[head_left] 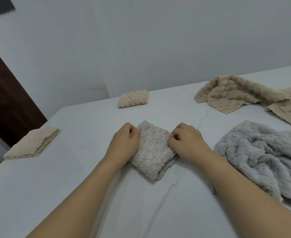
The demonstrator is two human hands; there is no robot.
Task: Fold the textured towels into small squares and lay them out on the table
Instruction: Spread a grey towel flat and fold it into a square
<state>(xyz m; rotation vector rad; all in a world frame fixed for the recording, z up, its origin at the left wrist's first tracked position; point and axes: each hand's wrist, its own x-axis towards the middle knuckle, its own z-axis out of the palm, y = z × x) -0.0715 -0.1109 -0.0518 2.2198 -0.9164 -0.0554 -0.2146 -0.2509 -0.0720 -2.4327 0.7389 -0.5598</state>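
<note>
Left hand (126, 141) and right hand (186, 140) both pinching opposite edges of a folded cream towel (153, 150), lying on the white table (89, 169), grey towel (265, 157) sitting crumpled nearby

Soft, dim, even light; wide-angle edges bend.

I count three folded towels on my table (82, 177), namely the cream one (154, 152) under my two hands, a beige square (133, 98) far off and a beige square (34, 143) at the left edge, plus two unfolded heaps, one beige (241, 95), one grey (265, 155)
</note>
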